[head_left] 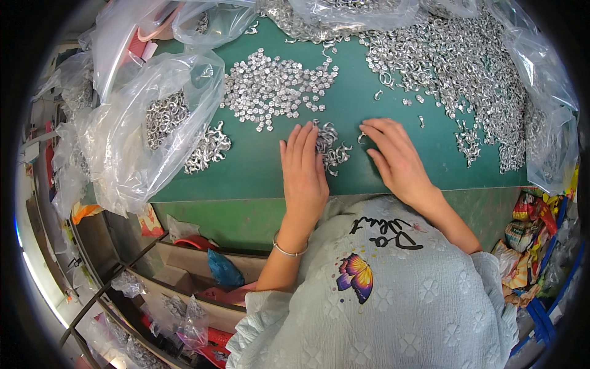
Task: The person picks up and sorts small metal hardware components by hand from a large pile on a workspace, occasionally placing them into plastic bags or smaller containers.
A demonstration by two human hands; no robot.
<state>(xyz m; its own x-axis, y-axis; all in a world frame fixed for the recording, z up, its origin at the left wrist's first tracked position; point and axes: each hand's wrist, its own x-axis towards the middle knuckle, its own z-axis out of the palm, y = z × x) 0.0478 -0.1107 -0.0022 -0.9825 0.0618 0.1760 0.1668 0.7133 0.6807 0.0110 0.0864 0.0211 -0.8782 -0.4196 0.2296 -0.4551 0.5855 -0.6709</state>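
My left hand lies on the green tabletop with its fingers stretched out. Its edge borders a small pile of curved, hook-like silver metal pieces, and some of them are partly hidden by the fingers. To the right, my right hand rests with its fingers extended and the thumb apart. A single hook-like metal piece lies at its fingertips; whether they press on it is hard to see. Beyond my left hand spreads a group of small flower-shaped silver pieces.
A large heap of silver pieces covers the table's far right, edged by clear plastic. On the left, an open clear bag spills hook-like pieces. Below the table's front edge stand drawers and, at right, coloured packets.
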